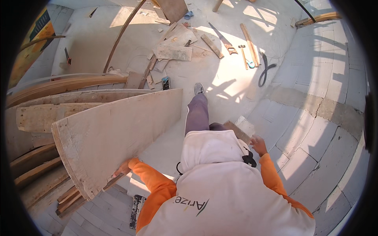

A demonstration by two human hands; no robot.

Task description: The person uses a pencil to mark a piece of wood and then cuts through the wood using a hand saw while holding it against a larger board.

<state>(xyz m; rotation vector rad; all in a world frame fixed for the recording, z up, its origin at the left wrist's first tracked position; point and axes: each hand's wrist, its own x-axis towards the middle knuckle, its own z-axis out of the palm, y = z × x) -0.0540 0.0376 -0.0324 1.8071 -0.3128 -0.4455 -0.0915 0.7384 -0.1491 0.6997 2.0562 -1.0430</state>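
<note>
A large, flat plywood panel (118, 122) stands on edge at my left, slanting away toward the floor ahead. My left hand (123, 168) grips its near edge, the arm stretched out sideways in an orange sleeve; part of the fingers is hidden. My right hand (258, 144) hangs at my right side, its fingers loosely bent and apart, with nothing visible in them. Beside it are a brown board (237, 131) and the grey block wall (301, 137).
Stacked planks and boards (39, 161) crowd the left. Ahead lie scrap wood pieces (173, 52), a handsaw (223, 39), a hammer (243, 57), a long batten (249, 44), a blue tape roll (251, 64) and a dark hose (265, 70). A slanted pole (122, 35) rises ahead left.
</note>
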